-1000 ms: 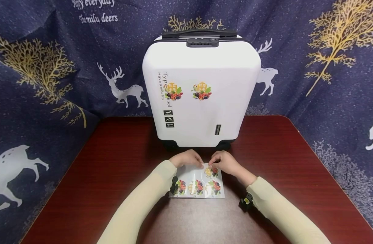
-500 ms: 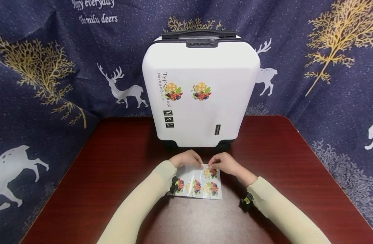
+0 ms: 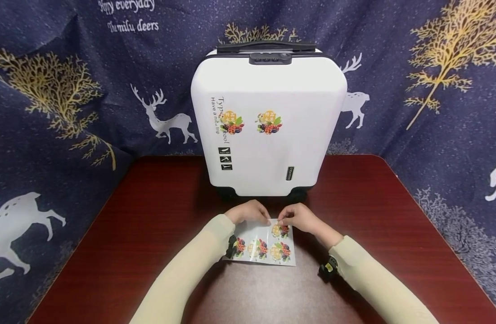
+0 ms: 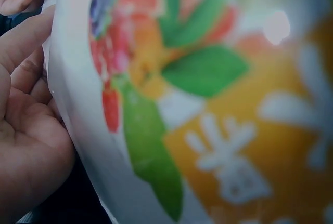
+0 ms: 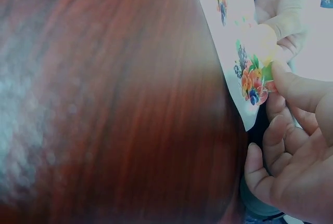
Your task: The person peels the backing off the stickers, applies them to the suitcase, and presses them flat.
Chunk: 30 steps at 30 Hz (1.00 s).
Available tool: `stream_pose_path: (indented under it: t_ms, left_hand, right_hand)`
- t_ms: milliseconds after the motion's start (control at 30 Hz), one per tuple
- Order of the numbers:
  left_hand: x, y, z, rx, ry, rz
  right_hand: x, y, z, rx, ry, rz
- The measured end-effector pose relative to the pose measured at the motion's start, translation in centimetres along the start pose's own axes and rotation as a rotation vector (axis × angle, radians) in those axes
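A white sticker sheet (image 3: 256, 230) printed with fruit stickers is held tilted above the table, in front of the suitcase. My left hand (image 3: 249, 211) pinches its far edge near the middle; that hand's palm shows beside the sheet in the left wrist view. Close to its right, my right hand (image 3: 299, 217) pinches the same edge between thumb and index finger. In the right wrist view the right thumb (image 5: 299, 86) lies at the margin of the top right fruit sticker (image 5: 252, 81), covering part of it. Several fruit stickers show on the sheet; its upper left part is plain white.
Behind the hands a white suitcase (image 3: 272, 81) stands upright on the red-brown table (image 3: 159, 193). Two fruit stickers, a left one (image 3: 232, 123) and a right one (image 3: 269, 123), are on its front. A dark blue deer-patterned cloth (image 3: 167, 54) hangs behind.
The sheet's near edge has swung slightly left and tilted. Both hands keep their grip on the far edge with little movement.
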State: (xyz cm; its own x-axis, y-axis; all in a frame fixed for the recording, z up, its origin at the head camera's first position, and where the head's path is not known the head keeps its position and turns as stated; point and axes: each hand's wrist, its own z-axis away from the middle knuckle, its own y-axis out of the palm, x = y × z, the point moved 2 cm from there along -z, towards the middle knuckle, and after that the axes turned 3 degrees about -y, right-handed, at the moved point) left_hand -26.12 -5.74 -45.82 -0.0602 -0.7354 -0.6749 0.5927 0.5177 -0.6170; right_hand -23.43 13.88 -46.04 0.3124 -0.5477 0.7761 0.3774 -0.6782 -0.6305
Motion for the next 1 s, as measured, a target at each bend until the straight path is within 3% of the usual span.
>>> stream_pose_path:
  t_ms: [367,1000]
  left_hand:
    - [0.06,0.03,-0.02,-0.002,0.004,0.004]
    - [0.04,0.18,-0.05,-0.01,0.0,-0.003]
  right_hand:
    - [-0.05,-0.13,0.15,0.021,-0.023,-0.002]
    - [-0.39,-0.36,0.16,0.03,0.03,-0.028]
